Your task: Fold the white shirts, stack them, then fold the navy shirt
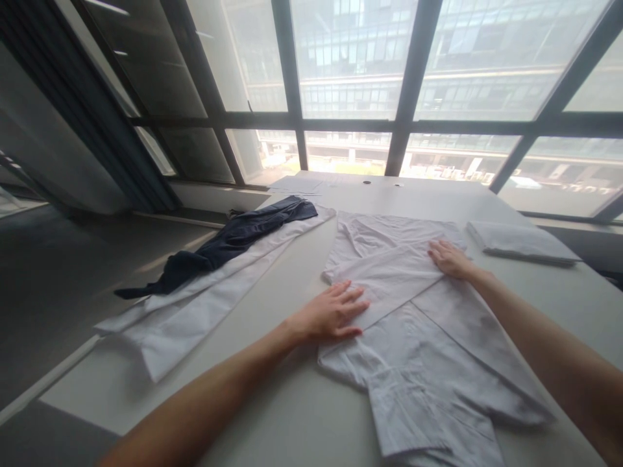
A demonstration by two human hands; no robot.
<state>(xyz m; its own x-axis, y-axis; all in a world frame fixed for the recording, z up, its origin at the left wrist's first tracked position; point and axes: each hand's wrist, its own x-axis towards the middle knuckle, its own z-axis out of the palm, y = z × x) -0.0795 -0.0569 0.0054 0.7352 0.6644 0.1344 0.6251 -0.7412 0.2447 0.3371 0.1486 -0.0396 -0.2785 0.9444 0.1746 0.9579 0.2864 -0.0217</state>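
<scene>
On the table (302,415), both hands flat and open, left hand (331,314), right hand (450,258), pressing white shirt (413,350), gripping nothing, seemingly.

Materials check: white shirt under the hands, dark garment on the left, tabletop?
White shirt: thin woven cloth, probably cotton or a blend, matte; it creases sharply and folds flat under the left hand and right hand.
Dark garment: heavier navy fabric, matte, soft rumpled folds; fibre unclear.
Table: smooth pale hard surface, likely laminate, with a faint sheen.
</scene>
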